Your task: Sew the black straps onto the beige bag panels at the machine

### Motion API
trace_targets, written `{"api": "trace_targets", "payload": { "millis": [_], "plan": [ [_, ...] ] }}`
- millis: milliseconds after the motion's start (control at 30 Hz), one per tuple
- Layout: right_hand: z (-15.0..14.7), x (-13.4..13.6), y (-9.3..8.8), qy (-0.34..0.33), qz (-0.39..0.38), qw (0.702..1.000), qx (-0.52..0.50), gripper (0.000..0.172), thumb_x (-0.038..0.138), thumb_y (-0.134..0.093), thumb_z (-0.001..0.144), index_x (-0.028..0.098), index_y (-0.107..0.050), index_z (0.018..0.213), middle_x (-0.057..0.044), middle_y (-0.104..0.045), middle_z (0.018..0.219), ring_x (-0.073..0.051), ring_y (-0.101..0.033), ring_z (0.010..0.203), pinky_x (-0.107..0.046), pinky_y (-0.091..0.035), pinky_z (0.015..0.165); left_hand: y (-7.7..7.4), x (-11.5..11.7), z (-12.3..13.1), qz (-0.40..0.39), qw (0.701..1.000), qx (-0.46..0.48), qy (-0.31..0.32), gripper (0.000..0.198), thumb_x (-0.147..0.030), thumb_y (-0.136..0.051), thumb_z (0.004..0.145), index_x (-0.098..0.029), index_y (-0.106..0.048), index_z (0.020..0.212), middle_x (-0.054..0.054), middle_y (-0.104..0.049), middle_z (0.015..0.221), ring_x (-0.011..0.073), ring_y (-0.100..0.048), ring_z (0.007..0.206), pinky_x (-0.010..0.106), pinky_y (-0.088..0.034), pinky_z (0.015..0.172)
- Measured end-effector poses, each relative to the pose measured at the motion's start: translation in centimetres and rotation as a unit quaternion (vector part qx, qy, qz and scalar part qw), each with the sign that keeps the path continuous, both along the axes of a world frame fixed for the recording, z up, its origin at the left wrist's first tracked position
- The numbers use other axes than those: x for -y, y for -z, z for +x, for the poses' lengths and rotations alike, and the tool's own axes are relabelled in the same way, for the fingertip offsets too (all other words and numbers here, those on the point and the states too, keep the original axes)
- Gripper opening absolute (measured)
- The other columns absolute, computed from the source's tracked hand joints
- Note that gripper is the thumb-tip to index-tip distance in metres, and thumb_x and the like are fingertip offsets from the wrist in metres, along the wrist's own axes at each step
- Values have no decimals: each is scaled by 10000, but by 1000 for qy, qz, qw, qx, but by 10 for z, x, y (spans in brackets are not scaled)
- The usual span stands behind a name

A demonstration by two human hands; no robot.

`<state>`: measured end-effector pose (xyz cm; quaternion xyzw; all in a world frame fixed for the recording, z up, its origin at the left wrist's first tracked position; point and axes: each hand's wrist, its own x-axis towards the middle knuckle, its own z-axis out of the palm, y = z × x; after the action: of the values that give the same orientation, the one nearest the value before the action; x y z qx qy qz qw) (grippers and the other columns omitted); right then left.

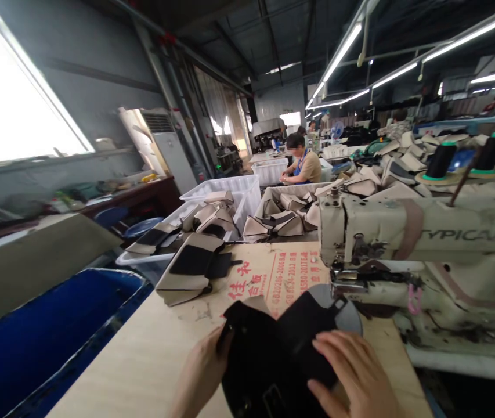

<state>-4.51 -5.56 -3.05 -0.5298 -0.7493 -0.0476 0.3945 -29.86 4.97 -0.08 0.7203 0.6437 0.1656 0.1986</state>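
A black sewn fabric piece [251, 354] with a buckle-like fitting near its lower end is in front of me, above the wooden table [112, 371]. A black flap with a narrow tab juts from it to the upper right. My left hand [206, 368] is closed on the piece's left edge, its fingertips partly hidden behind the fabric. Across from it, my right hand [356, 371] touches the flap with thumb and fingers spread apart. Beyond them, a beige and black sewn piece [190, 267] lies at the table's left edge.
A sewing machine [404, 249] stands close on the right, with black thread cones [441, 161] above it. White crates [247, 203] of beige pieces sit beyond the table. A blue bin [55, 342] is at left. A co-worker [308, 165] sits farther back.
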Motion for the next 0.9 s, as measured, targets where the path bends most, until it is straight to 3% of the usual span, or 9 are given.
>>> {"api": "trace_targets", "payload": {
  "millis": [67, 200, 267, 367, 467, 567, 700, 800, 900],
  "plan": [
    [-3, -10, -13, 57, 22, 996, 62, 550, 458, -562, 750, 130, -513, 1189, -115, -587, 1101, -254, -548, 991, -373, -397, 892, -6, 19, 25, 11, 998, 20, 61, 286, -346, -344, 845, -216, -537, 680, 25, -628, 700, 178, -576, 655, 244, -402, 610],
    [4, -13, -6, 104, -174, 970, 131, 514, 150, -466, 772, 122, -418, 1283, -45, -649, 683, -185, -612, 595, -271, -439, 577, -5, 36, 81, 6, 986, 52, 157, 229, -284, -376, 836, -207, -514, 671, 23, -602, 690, 150, -558, 633, 217, -390, 583],
    [18, -10, 6, 126, -240, 955, 119, 552, 76, -376, 785, 140, -349, 1332, -20, -635, 619, -170, -602, 520, -239, -394, 484, -6, 32, 101, 4, 981, 53, 188, 218, -275, -406, 827, -201, -504, 646, 19, -583, 684, 134, -534, 610, 206, -380, 559],
    [42, -5, 18, 141, -262, 952, 72, 516, 102, -307, 826, 157, -345, 1337, -26, -647, 637, -172, -617, 552, -231, -414, 520, -14, 16, 115, 0, 969, 71, 238, 199, -320, -503, 786, -193, -531, 636, 13, -572, 686, 123, -511, 605, 201, -388, 558],
    [55, -2, 27, 147, -278, 949, 11, 454, 156, -281, 854, 165, -434, 1281, -29, -652, 633, -165, -622, 560, -220, -445, 585, -14, -4, 120, -106, 924, 169, 326, 189, -371, -575, 744, -184, -600, 757, 32, -619, 776, 136, -569, 703, 209, -437, 631],
    [54, 0, 41, 185, -280, 941, -45, 423, 217, -278, 869, 166, -503, 1224, -40, -655, 625, -168, -631, 571, -212, -458, 596, 7, -27, 133, -152, 909, 264, 283, 254, -357, -464, 813, -168, -596, 921, 45, -635, 757, 132, -600, 633, 215, -458, 573],
    [46, -4, 64, 221, -267, 936, -65, 439, 242, -317, 853, 182, -478, 1257, -34, -644, 573, -175, -622, 510, -213, -455, 539, 46, -63, 172, -17, 962, 207, 177, 359, -206, -491, 747, -191, -557, 1100, 35, -651, 785, 125, -595, 583, 205, -437, 536],
    [44, -11, 76, 226, -294, 928, -18, 459, 226, -327, 842, 229, -442, 1286, -24, -644, 562, -183, -624, 497, -213, -423, 466, 59, -95, 199, 17, 974, 155, 166, 233, -155, -530, 683, -181, -656, 877, 37, -663, 716, 151, -606, 647, 225, -438, 615],
    [44, -17, 84, 236, -323, 916, 30, 468, 223, -317, 845, 238, -417, 1302, -27, -636, 538, -208, -622, 488, -234, -402, 433, 60, -123, 211, 14, 978, 151, 144, 126, -184, -527, 699, -158, -650, 693, 57, -657, 670, 173, -609, 660, 247, -444, 618]
  ]
}}
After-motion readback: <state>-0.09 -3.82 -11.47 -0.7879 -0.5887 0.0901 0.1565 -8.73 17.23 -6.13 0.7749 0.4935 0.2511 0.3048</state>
